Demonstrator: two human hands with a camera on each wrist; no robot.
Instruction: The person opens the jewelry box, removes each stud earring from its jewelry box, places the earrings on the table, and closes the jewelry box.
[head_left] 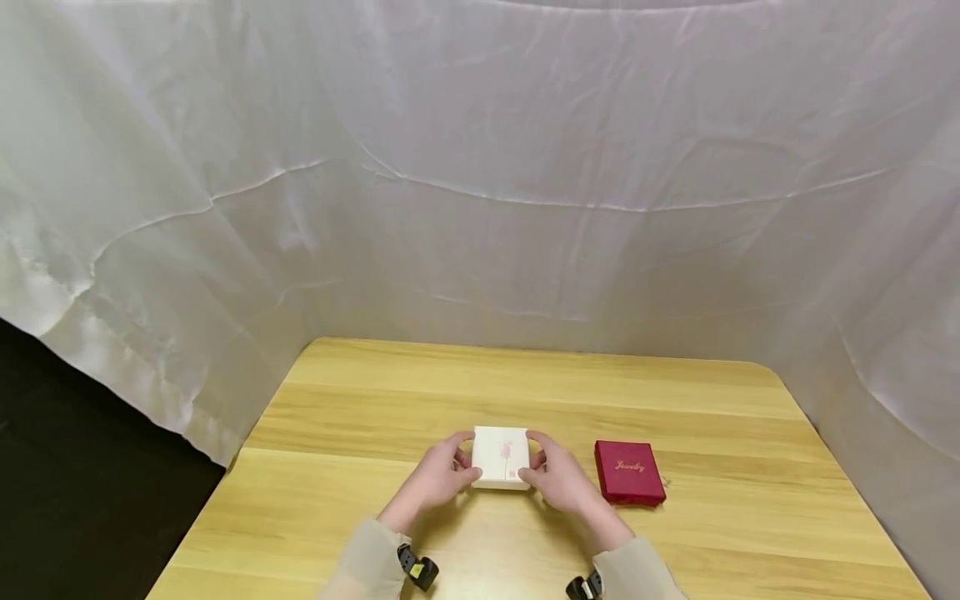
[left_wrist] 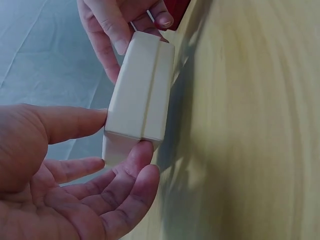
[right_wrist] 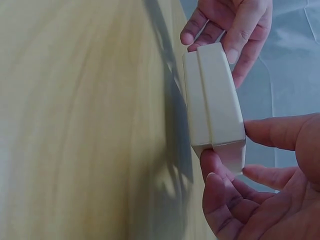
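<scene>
A small white lidded box (head_left: 495, 457) with a pink flower print on its lid is between both hands in the head view. My left hand (head_left: 437, 473) grips its left side, thumb near the front corner and fingers along the side and beneath. The right hand (head_left: 558, 475) grips the opposite side in the same way. In the left wrist view, a seam runs round the white box (left_wrist: 140, 85) between lid and base, and the lid sits on. From the right wrist view, the box (right_wrist: 212, 95) is held close over the tabletop, its shadow beside it.
A dark red box (head_left: 630, 472) with gold "Jewelry" lettering lies on the wooden table (head_left: 337, 517), right of the right hand. Pale cloth (head_left: 525, 250) hangs behind and along the sides of the table. A black area (head_left: 67, 483) shows at the lower left.
</scene>
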